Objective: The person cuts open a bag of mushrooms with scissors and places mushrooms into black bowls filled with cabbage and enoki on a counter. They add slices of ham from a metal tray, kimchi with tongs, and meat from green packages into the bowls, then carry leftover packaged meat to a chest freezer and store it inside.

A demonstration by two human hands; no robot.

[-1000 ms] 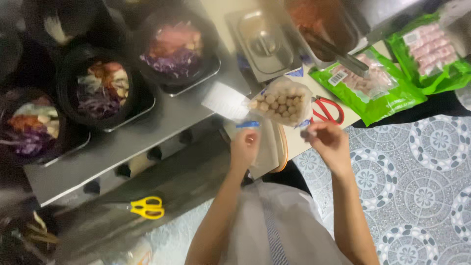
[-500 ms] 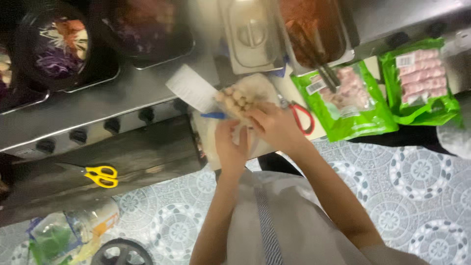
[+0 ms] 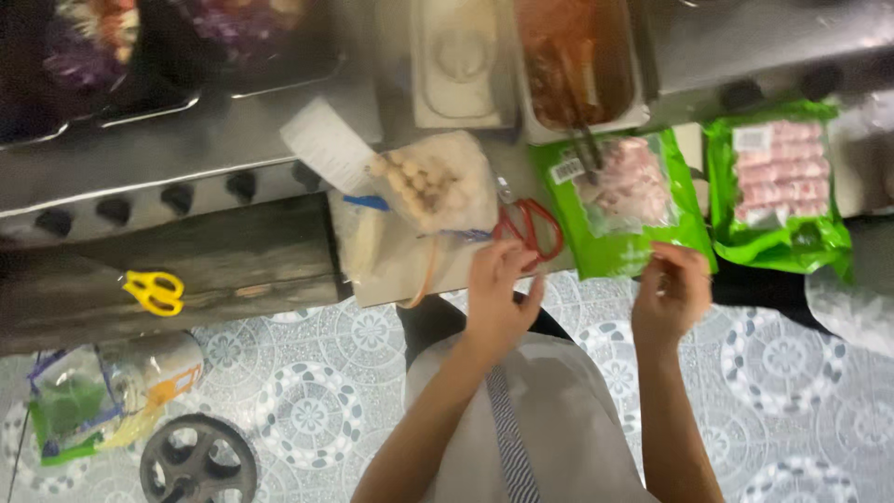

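A clear bag of pale round balls (image 3: 433, 182) lies on a light board (image 3: 391, 270) at the counter's edge, and neither hand is on it. My left hand (image 3: 498, 293) hovers just below red-handled scissors (image 3: 533, 228), fingers apart and holding nothing. My right hand (image 3: 670, 291) is at the lower edge of a green pack of pink meat pieces (image 3: 624, 200), with its fingers curled. Blur hides whether they grip the pack.
A second green meat pack (image 3: 778, 182) lies at the right. Steel trays (image 3: 456, 65) and a tray of reddish food with tongs (image 3: 573, 65) sit behind. Dark bowls of salad (image 3: 93, 37) stand at the far left. Yellow scissors (image 3: 154, 291) rest on a dark shelf. Below are a patterned tile floor (image 3: 354, 335), a bag (image 3: 102, 391) and a wheel (image 3: 197, 461).
Both hands let go of the bag of balls, which now rests on the board. My right hand moved right to the green pack and my left hand drew back below the red scissors.
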